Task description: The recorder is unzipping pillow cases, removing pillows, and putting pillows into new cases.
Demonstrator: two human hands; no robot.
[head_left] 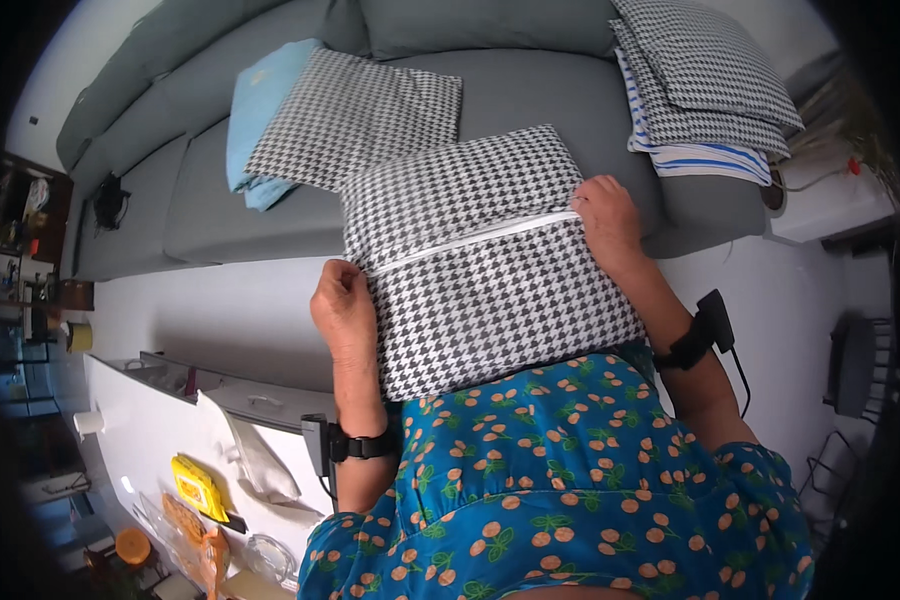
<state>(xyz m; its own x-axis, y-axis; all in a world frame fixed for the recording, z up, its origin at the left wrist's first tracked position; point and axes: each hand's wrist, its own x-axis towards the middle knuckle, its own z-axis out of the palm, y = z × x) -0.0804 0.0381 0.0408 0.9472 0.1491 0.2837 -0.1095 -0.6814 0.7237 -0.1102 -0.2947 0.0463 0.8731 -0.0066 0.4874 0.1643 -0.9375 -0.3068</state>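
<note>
A black-and-white houndstooth cushion cover lies across my lap, its far part reaching over the sofa's front edge. A white zipper strip runs across it from side to side and looks closed. At the strip's left end, my left hand pinches the side edge of the cover, fingers curled. My right hand grips the opposite edge by the strip's right end, with its fingertips partly hidden. Whether a cushion fills the cover cannot be told.
On the grey sofa lie another houndstooth cover, a folded light-blue cloth and a houndstooth stack over blue-striped fabric. Behind my left arm, a white table bears a yellow wipes pack.
</note>
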